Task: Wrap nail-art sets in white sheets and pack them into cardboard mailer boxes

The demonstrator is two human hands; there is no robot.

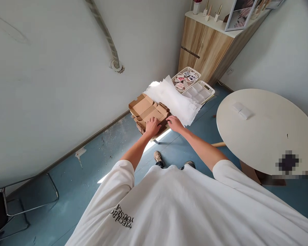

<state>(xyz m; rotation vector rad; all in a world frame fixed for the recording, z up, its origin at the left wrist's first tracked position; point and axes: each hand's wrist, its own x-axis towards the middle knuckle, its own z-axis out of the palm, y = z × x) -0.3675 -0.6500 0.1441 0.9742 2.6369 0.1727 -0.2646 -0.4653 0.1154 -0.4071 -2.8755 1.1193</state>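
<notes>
Box (141, 105) lies opened out, brown inside up, between the wall (66, 78) and the person, just beside the white sheets (169, 95). Left hand (153, 127) rests on its near part, fingers open and slightly spread, pressing rather than gripping, by my reading. Right hand (175, 124) is at the right edge, fingers bent inward; cannot tell whether they pinch the card. Step in hand, judged: handling the flaps. Any further fold would call for a steady left palm and right fingertips on one flap.
</notes>
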